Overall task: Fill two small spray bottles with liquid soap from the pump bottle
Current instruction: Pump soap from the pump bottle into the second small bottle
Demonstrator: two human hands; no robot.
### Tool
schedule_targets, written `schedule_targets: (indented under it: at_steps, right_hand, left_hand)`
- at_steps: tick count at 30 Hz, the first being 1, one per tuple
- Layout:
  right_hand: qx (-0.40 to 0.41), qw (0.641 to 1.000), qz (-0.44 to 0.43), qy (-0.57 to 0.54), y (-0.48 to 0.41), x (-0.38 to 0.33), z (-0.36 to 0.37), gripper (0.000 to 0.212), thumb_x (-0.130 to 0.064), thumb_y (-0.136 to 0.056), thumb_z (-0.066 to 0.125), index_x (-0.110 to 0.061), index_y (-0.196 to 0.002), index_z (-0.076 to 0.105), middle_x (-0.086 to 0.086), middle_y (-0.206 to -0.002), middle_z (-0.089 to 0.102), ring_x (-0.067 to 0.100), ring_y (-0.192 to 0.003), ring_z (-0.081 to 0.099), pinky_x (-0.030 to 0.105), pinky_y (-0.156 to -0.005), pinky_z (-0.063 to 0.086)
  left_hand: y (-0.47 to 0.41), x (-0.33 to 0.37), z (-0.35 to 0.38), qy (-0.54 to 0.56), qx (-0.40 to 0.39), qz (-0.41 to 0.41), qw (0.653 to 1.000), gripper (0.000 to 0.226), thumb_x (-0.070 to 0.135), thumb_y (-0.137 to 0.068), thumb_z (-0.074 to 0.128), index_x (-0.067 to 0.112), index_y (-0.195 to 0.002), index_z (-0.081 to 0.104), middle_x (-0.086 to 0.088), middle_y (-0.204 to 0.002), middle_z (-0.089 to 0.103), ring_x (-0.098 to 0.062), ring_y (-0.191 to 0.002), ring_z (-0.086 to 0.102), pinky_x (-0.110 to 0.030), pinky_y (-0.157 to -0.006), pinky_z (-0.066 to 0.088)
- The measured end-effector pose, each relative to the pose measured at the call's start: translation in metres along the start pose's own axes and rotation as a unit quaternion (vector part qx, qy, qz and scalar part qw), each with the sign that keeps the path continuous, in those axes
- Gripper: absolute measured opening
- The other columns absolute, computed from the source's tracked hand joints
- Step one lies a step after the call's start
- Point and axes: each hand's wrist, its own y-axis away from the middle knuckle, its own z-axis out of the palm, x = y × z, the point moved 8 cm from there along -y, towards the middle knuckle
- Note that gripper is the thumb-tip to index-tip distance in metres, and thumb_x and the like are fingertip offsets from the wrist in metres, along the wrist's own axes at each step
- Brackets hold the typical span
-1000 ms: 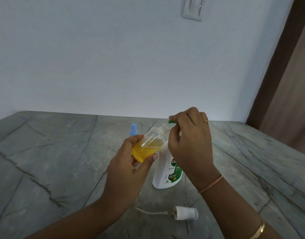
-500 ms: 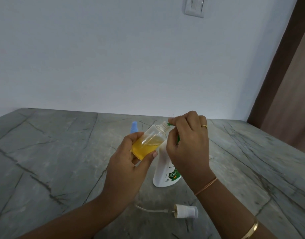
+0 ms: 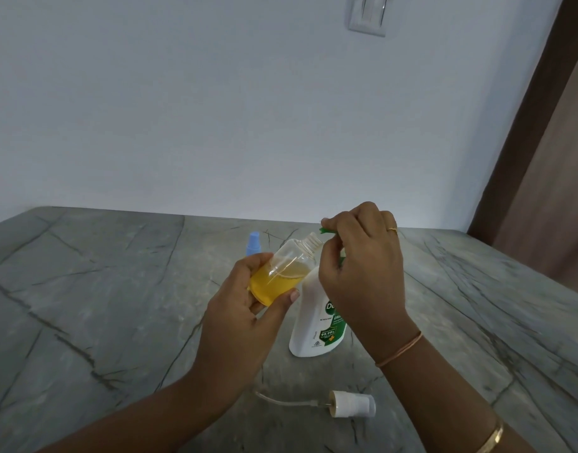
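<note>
Pinching the green pump nozzle [image 3: 325, 231] under curled fingers and thumb, the right hand [image 3: 363, 266] sits atop the white pump bottle [image 3: 317, 325], which stands on the stone table [image 3: 101, 305]. The left hand [image 3: 245, 308] wraps thumb and fingers round the small spray bottle [image 3: 281, 273], which is tilted and roughly half full of yellow soap, its open neck right at the nozzle tip. To do this well, I judge the neck should sit directly under the spout before each press, with short, slow strokes so thick soap misses the threads. Levelling the bottle as it fills would prevent spills. The loose spray head [image 3: 351, 404] with its tube lies nearer the person; a blue-capped bottle [image 3: 253, 242] stands behind the left hand.
</note>
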Motion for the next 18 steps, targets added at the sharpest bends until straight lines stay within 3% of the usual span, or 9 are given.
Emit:
schedule_targets:
  at_steps: [7, 14, 18]
  right_hand:
    - [0.012, 1.000, -0.005, 0.005, 0.010, -0.003, 0.004, 0.026, -0.007, -0.077, 0.040, -0.003, -0.080, 0.066, 0.011, -0.077, 0.055, 0.028, -0.069, 0.050, 0.030, -0.063, 0.034]
    - [-0.004, 1.000, -0.003, 0.003, 0.005, -0.002, 0.003, 0.026, -0.009, -0.076, 0.040, -0.004, -0.080, 0.065, 0.011, -0.078, 0.056, 0.027, -0.071, 0.052, 0.034, -0.062, 0.039]
    - [-0.008, 1.000, 0.002, 0.001, -0.001, 0.001, 0.001, 0.027, -0.009, -0.076, 0.040, -0.004, -0.081, 0.065, 0.010, -0.079, 0.056, 0.028, -0.072, 0.053, 0.031, -0.065, 0.036]
  left_hand:
    - [0.001, -0.001, 0.000, 0.003, -0.002, -0.006, 1.000, 0.048, 0.048, -0.066, 0.060, 0.036, -0.109, 0.043, 0.013, -0.101, 0.061, -0.011, -0.085, 0.063, -0.001, -0.069, 0.044]
    - [0.001, -0.001, 0.001, 0.007, -0.006, -0.009, 1.000, 0.048, 0.048, -0.066, 0.060, 0.036, -0.110, 0.043, 0.020, -0.100, 0.057, -0.005, -0.086, 0.061, -0.003, -0.070, 0.047]
    - [0.000, -0.001, 0.001, 0.003, -0.002, -0.005, 1.000, 0.047, 0.047, -0.067, 0.059, 0.037, -0.109, 0.042, 0.029, -0.097, 0.052, 0.004, -0.085, 0.057, 0.003, -0.072, 0.041]
